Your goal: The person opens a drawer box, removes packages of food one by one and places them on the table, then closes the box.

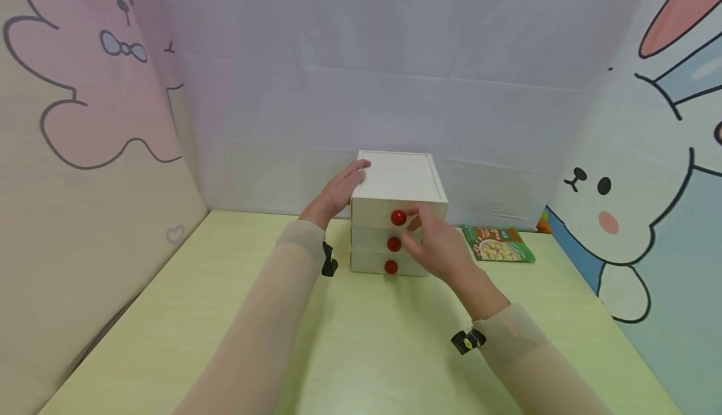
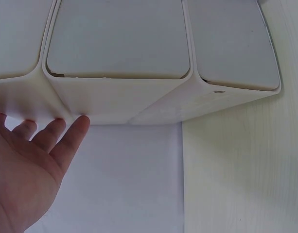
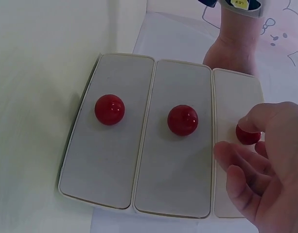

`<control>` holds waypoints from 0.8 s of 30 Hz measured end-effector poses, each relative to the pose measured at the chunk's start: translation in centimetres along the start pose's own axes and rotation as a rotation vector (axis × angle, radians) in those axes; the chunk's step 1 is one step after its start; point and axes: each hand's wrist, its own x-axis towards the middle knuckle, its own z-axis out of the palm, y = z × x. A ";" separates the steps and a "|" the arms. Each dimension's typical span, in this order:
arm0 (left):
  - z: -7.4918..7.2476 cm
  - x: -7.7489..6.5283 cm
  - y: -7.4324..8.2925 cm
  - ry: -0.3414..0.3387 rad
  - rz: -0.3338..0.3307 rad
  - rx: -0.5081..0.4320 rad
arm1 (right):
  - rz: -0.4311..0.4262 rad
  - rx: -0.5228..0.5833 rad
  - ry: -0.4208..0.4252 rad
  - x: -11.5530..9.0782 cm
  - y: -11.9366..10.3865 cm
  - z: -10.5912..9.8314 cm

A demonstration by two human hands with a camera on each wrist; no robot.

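A white three-drawer box [image 1: 399, 177] stands against the back wall, with one red knob on each drawer front. My left hand [image 1: 340, 190] rests against its upper left side, fingers extended; the left wrist view shows the fingertips [image 2: 80, 124] touching the white casing. At the top drawer, my right hand [image 1: 442, 242] has its thumb and a finger at the red knob [image 3: 248, 135], pinching it. The remaining fingers are loosely bent before the drawer front. The middle knob [image 3: 183, 120] and bottom knob [image 3: 110, 109] are untouched. All three drawers look closed.
A green and brown food packet [image 1: 499, 244] lies on the pale table [image 1: 361, 352], to the right of the box. Cartoon-printed cloth walls [image 1: 626, 214] border the table at both sides, and a plain pale cloth [image 1: 316, 57] hangs behind.
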 end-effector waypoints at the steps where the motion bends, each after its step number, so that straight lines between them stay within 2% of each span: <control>1: 0.0 0.0 0.0 0.000 -0.002 0.002 | 0.000 0.002 0.001 -0.2 0.1 0.0; 6: 0.0 0.1 -0.1 0.001 -0.004 0.003 | 0.014 0.010 -0.006 -0.9 0.7 0.2; 11: -0.1 0.1 -0.2 -0.004 0.002 -0.005 | 0.031 -0.012 -0.075 -1.3 1.2 1.0; 18: -0.3 0.1 -0.3 -0.006 -0.003 -0.011 | -0.005 -0.054 -0.112 -1.1 1.1 2.6; 24: -0.5 0.3 -0.6 -0.008 0.010 -0.013 | -0.022 -0.160 -0.137 -0.7 0.8 3.7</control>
